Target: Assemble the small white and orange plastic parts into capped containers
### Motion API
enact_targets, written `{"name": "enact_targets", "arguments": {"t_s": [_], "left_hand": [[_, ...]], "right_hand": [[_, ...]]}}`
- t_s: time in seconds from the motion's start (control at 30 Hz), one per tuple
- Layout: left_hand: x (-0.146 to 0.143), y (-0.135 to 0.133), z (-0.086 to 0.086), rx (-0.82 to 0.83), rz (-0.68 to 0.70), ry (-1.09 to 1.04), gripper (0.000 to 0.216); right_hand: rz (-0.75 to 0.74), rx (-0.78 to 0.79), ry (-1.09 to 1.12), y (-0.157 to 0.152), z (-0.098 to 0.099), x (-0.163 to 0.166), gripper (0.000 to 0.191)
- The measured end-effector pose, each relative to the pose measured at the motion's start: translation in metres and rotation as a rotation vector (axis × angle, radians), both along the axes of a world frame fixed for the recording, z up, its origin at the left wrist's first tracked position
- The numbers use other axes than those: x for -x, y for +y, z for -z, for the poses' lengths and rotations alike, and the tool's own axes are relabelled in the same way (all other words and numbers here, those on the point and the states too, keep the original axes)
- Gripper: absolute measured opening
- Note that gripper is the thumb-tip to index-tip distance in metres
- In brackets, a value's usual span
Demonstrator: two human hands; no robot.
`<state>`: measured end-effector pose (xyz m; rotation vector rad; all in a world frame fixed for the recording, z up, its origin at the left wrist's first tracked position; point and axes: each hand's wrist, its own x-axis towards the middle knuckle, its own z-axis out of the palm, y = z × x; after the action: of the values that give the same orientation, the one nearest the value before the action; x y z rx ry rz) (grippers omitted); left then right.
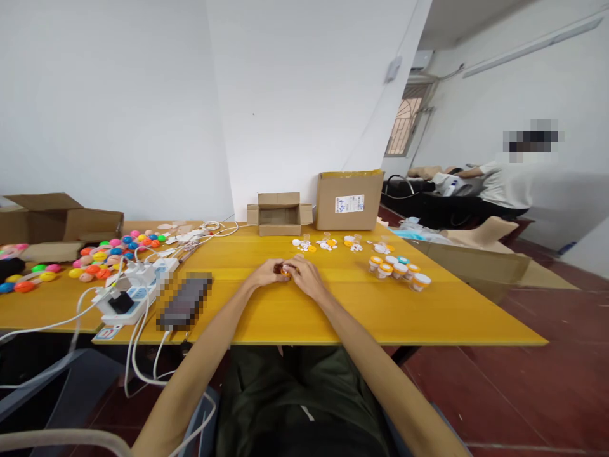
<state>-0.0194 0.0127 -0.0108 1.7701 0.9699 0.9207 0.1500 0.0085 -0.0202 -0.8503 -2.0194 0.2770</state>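
Dark trousers (290,400) sit closest, below the edge of a yellow surface (266,320), with two bare forearms (209,343) reaching over it. Left hand (267,273) and right hand (307,275) meet near the middle, both grips closed on a small orange piece (285,273). It sits between the fingertips, just above or on the surface; the fingers hide much of it, so I cannot tell which.

Beyond the hands, loose parts (328,244), white and orange, lie in four small groups with clear cups among them. Jars (398,271) stand clustered to the right, lidded in orange, white and teal. At the back are an open small box (280,230) and, beside it, a taller labelled carton (349,203).

To the left, a blurred phone (184,301) lies beside a power strip (139,294) crowded with plugs and white cables. Farther left, bright balls (101,256) lie before another open box (102,223). A person (509,184) in a pale shirt sits well apart, far right.
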Motion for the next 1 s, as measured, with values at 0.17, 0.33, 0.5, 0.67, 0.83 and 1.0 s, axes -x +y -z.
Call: {"name": "enact_targets", "arguments": {"t_s": [0.17,0.33,0.5,0.67,0.83,1.0], "left_hand": [[-0.001,-0.002,-0.003,0.022,0.008,-0.017,0.027],[-0.002,-0.002,-0.004,0.03,0.016,-0.012,0.032],[-0.001,-0.002,-0.005,0.025,0.042,-0.019,0.033],[0.0,0.001,0.0,-0.004,0.035,-0.031,0.032],[0.0,0.003,0.003,-0.019,0.04,-0.054,0.029],[0.0,0.005,0.005,-0.018,0.023,-0.069,0.028]], "right_hand": [[-0.014,0.001,-0.004,-0.001,-0.001,-0.001,0.019],[-0.011,0.005,-0.002,-0.001,-0.002,0.0,0.016],[0.001,0.028,0.008,-0.003,-0.004,0.001,0.013],[-0.007,0.029,0.016,-0.003,-0.005,0.001,0.012],[-0.006,0.038,0.018,-0.002,-0.005,0.0,0.011],[-0.002,0.089,0.06,-0.001,-0.003,0.002,0.01]]}}
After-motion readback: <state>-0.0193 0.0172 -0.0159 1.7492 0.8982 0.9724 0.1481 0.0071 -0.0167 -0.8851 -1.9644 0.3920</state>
